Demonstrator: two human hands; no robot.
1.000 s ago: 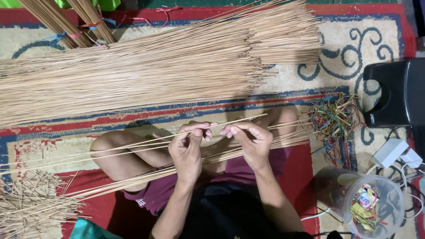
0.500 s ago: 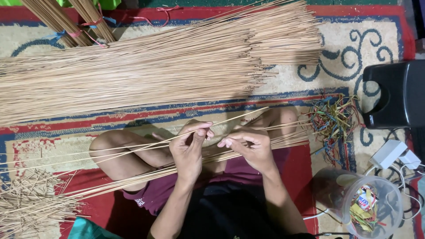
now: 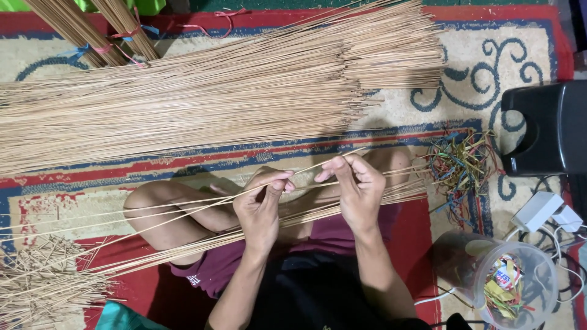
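Both hands pinch thin sticks (image 3: pixel 202 205) over the lap: the left hand (image 3: pixel 262 205) and right hand (image 3: pixel 358 189), fingers closed, have drawn slightly apart since a moment ago. Beyond them lies the big stick pile (image 3: pixel 202 98); right of the right hand, coloured bands (image 3: pixel 461 165).

A patterned rug (image 3: pixel 501 55) carries a broad stick pile (image 3: pixel 202 98) along its far edge, coloured bands (image 3: pixel 461 165) right, broken scraps (image 3: pixel 43 287) near-left corner.
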